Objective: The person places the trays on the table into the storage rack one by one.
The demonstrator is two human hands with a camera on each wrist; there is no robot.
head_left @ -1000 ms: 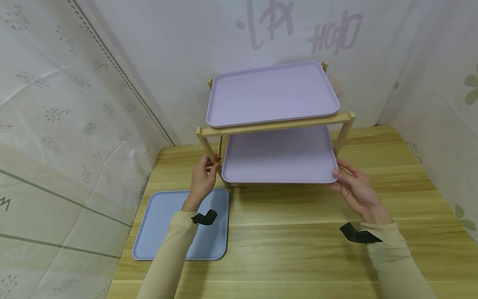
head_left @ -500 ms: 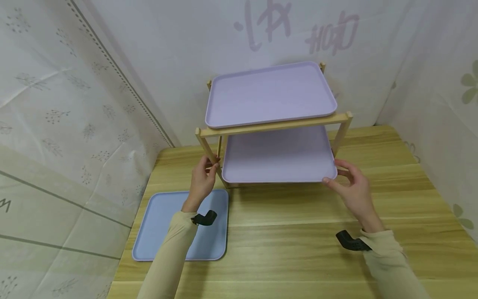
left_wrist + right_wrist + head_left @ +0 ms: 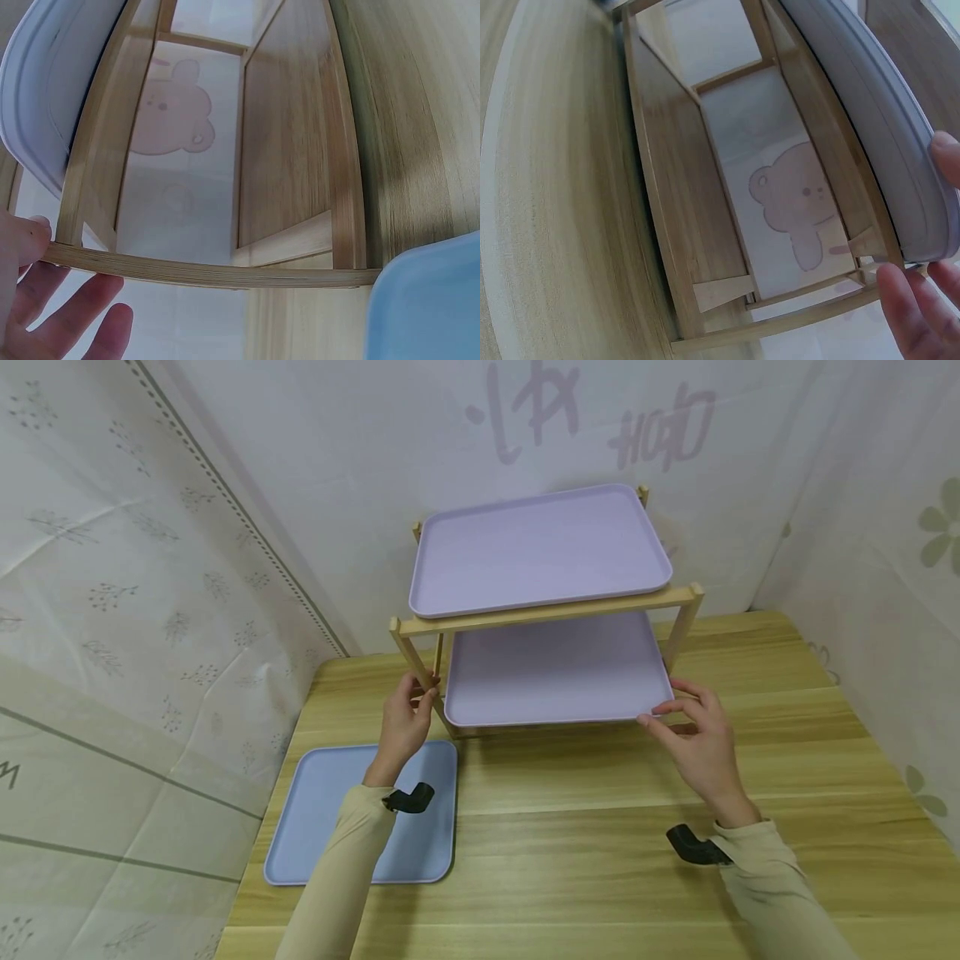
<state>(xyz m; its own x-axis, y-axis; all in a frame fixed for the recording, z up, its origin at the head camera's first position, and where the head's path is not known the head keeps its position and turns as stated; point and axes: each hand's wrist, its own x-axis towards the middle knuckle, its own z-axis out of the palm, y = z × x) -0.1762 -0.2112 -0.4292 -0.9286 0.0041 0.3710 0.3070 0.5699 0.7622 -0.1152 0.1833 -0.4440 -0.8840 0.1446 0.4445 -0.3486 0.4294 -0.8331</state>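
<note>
A two-tier wooden rack [image 3: 547, 613] stands at the back of the table, with a light purple tray on each tier. The upper tray [image 3: 540, 552] lies slightly askew, its right end farther back. My left hand [image 3: 405, 725] grips the rack's front left post, thumb in front and fingers behind. At the front right corner of the lower tray [image 3: 555, 672], my right hand [image 3: 703, 747] pinches the rim. In the right wrist view its thumb [image 3: 946, 154] lies on the tray's edge and its other fingers [image 3: 904, 304] are by the rack post.
A blue tray [image 3: 330, 814] lies flat on the wooden table [image 3: 570, 860] at the left, under my left forearm. Patterned white curtains [image 3: 187, 610] surround the table. Below the lower tray, the rack has a wooden bottom frame [image 3: 292, 135].
My right hand has shifted left around the lower tray's corner, its thumb now farther along the front rim. The left hand keeps its hold on the post.
</note>
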